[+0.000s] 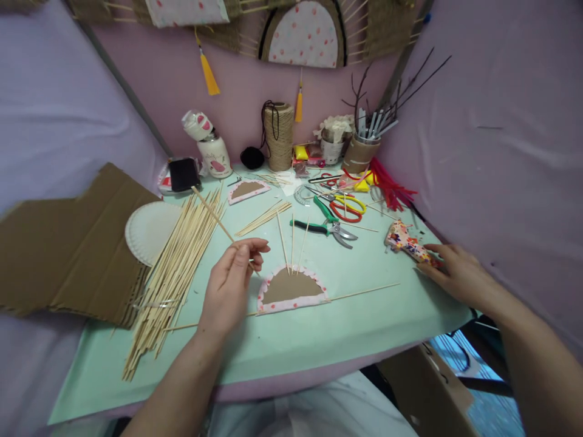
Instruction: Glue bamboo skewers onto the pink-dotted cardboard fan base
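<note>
My left hand [234, 282] pinches a wooden skewer [214, 215] that slants up and to the left. Just right of it lies a cardboard half circle [294, 286] edged with pink-spotted white fabric. Three skewers [293, 243] fan up from its middle, and one skewer [364, 292] sticks out at its right corner. Another skewer [182, 326] reaches its left corner, passing partly behind my left wrist. At the table's right side, my right hand [450, 273] has its fingers around the end of a flower-patterned glue gun [403, 238], which rests on the table.
A large skewer bundle [177, 273], a paper plate [152, 227] and cardboard [73, 249] lie left. Green-handled pruners [325, 228], scissors [348, 206] and a smaller half circle [248, 190] lie beyond. Twine [279, 136] and a stick-filled pot [361, 152] stand at the back.
</note>
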The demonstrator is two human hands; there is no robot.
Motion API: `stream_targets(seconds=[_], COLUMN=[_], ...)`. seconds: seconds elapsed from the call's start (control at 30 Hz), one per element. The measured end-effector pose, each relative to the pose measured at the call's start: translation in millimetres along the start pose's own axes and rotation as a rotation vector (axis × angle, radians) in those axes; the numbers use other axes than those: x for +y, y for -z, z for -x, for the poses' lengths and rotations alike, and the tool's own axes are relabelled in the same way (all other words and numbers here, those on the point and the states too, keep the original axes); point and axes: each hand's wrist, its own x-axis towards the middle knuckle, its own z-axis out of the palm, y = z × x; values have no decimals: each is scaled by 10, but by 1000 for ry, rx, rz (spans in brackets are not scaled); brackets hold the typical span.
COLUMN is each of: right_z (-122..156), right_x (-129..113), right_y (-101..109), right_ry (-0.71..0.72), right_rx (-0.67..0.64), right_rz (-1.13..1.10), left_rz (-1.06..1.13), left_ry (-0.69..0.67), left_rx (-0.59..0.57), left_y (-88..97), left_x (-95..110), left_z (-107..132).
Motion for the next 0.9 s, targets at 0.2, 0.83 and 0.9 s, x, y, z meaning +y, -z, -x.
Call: stream_targets(seconds=[0.2,0.83,0.9], right_z=[-100,67,60], right_x=[-61,-1166,-1491], right_y=[-133,399,371], right_ry=[9,413,537], right_rx=[41,247,89], right_rz=[-32,-404,-506], left_rz=[77,-1051,-1097], left_ry=[111,-792,-807], left_rx=[46,-440,-444], left_y=[-121,-255,-245], left_x=[-30,-419,-445], left_z=[85,435,424])
